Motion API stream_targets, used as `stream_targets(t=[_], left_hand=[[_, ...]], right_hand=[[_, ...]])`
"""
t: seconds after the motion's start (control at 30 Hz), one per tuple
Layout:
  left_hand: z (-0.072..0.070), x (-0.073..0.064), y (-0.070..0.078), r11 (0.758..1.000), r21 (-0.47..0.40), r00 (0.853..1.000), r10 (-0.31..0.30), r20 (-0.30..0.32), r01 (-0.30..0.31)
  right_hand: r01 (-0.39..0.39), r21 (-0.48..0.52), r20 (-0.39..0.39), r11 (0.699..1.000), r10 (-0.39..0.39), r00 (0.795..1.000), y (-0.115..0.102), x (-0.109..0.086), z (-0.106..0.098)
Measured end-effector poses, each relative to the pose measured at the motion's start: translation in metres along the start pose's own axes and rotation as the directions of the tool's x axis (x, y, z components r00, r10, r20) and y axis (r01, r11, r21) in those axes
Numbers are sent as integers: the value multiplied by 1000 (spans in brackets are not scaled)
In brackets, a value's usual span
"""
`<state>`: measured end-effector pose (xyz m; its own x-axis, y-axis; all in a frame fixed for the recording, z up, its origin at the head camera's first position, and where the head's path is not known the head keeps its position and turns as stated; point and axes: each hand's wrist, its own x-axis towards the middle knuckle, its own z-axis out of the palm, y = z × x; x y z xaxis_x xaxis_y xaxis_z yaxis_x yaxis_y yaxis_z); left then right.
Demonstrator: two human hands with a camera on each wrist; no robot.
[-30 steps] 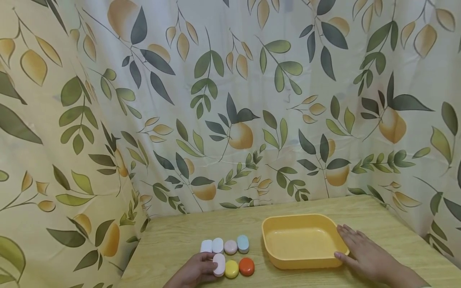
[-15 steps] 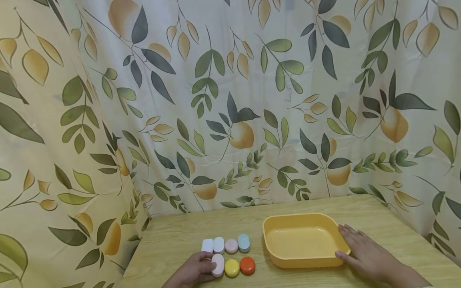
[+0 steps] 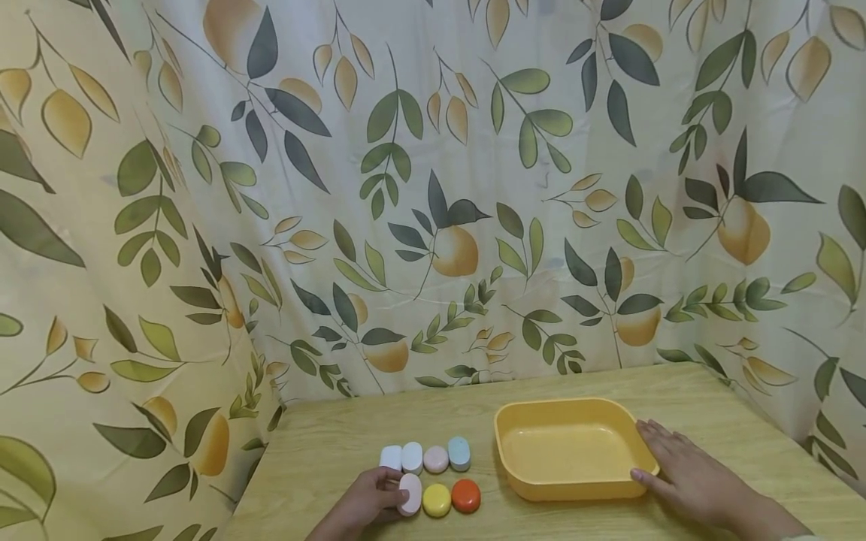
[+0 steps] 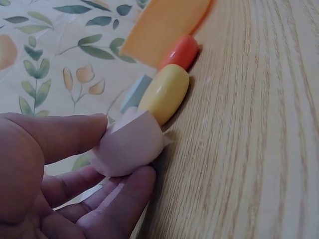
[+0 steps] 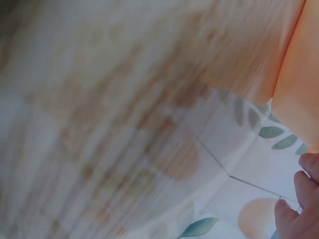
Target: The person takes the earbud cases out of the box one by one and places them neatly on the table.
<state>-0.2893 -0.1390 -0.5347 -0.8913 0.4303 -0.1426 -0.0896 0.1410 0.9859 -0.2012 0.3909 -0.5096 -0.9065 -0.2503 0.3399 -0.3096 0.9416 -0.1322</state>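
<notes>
My left hand [image 3: 365,502] pinches a pale pink oval bar of soap [image 3: 409,494] between thumb and fingers at the left end of the front row. In the left wrist view the thumb lies on one side of this pink soap [image 4: 132,144], the fingertips on the other. Right beside it sit a round yellow soap [image 3: 437,500] and a red-orange soap [image 3: 466,496]. With fingers extended, my right hand [image 3: 700,477] rests against the right side of a yellow plastic basin [image 3: 575,490]. In the right wrist view only some fingertips [image 5: 306,186] show beside the basin wall.
Behind the front row stand a white rectangular soap [image 3: 390,457], a white oval soap [image 3: 412,457], a round pink soap [image 3: 436,458] and a light blue soap [image 3: 459,453]. The wooden table [image 3: 379,417] meets a leaf-patterned curtain [image 3: 433,315] at the back and left.
The pink oval soap has shifted very slightly left, away from the yellow one, in my left hand. My right hand stays against the basin; the head view has shifted a little.
</notes>
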Motion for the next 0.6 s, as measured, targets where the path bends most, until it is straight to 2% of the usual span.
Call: stream_targets(t=[0.1,0.2,0.33,0.6], left_hand=[[1,1,2,1000,24,1000,1,-11,-1],[3,1,3,996,86,999,16,-36,-13],[7,-1,7,981,192,997,35,-68,-22],[8,-7,17,949,312,990,87,-108,-49]], right_hand=[[-7,4,0,1000,7,1000,1,0,0],[-10,5,-1,1000,10,1000,2,0,0],[-13,5,3,1000,13,1000,3,-1,0],[-29,27,20,999,29,999,1,0,-1]])
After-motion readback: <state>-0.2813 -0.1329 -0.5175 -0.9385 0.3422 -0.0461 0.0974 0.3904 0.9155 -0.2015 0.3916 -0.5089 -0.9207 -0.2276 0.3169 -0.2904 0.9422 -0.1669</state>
